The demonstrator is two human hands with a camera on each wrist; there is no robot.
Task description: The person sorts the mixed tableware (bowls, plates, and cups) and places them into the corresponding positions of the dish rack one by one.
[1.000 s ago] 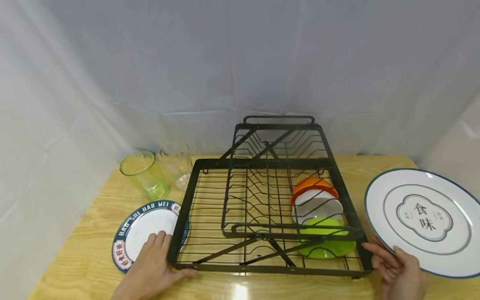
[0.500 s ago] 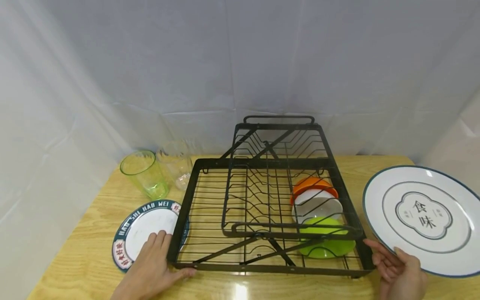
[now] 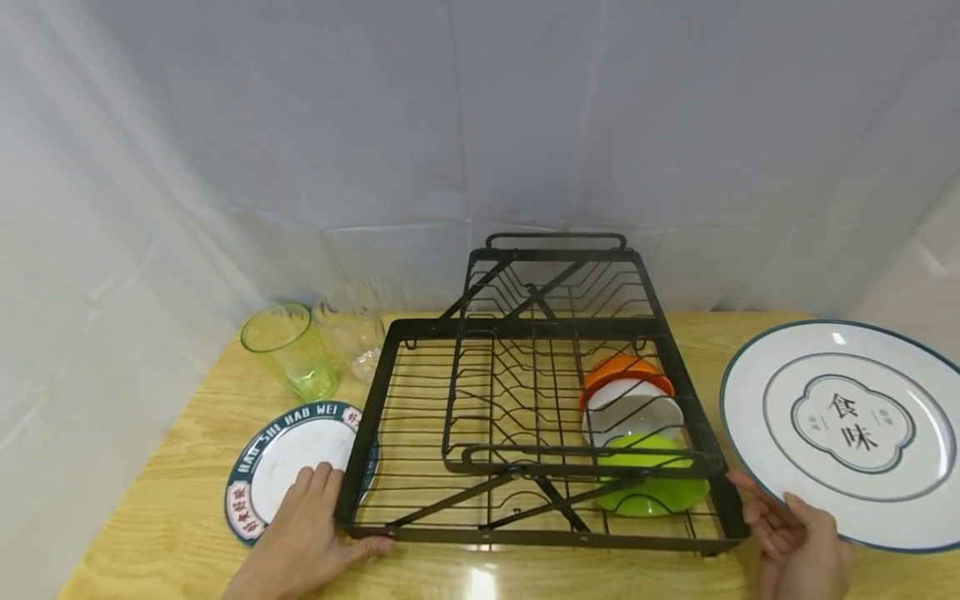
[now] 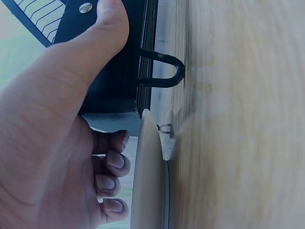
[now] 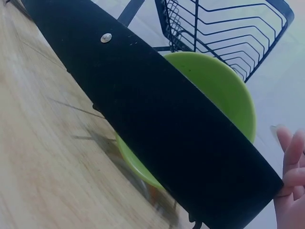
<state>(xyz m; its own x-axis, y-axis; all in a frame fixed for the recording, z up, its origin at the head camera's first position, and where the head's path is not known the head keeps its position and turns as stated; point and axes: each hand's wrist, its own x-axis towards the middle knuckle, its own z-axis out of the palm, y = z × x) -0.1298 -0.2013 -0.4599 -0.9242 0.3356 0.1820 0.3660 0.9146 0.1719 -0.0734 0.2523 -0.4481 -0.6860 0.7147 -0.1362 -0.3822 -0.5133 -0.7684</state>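
Note:
My left hand (image 3: 303, 533) holds the front left corner of a black two-tier dish rack (image 3: 536, 537), thumb on the front face and fingers along the side. Beneath that hand lies a white plate with a dark green rim (image 3: 288, 450), partly covered by the hand and the rack. At the right, my right hand (image 3: 806, 542) pinches the edge of a large white plate with a blue rim (image 3: 795, 475), thumb on top. Its index finger touches or nearly touches the rack's front right corner. An orange bowl (image 3: 622, 369), a white bowl (image 3: 633, 417) and a green bowl (image 5: 228, 90) stand in the rack's lower tier.
A green-tinted glass (image 3: 296, 354) and a clear glass (image 3: 358, 337) stand at the table's back left. Pale cloth (image 3: 337, 150) hangs behind the wooden table (image 3: 176, 467). The rack's raised upper tier (image 3: 450, 400) overhangs the bowls.
The large blue-rimmed plate has shifted slightly up and to the left in the head view, with its tilt changing a little. The left hand, rack and bowls have hardly moved.

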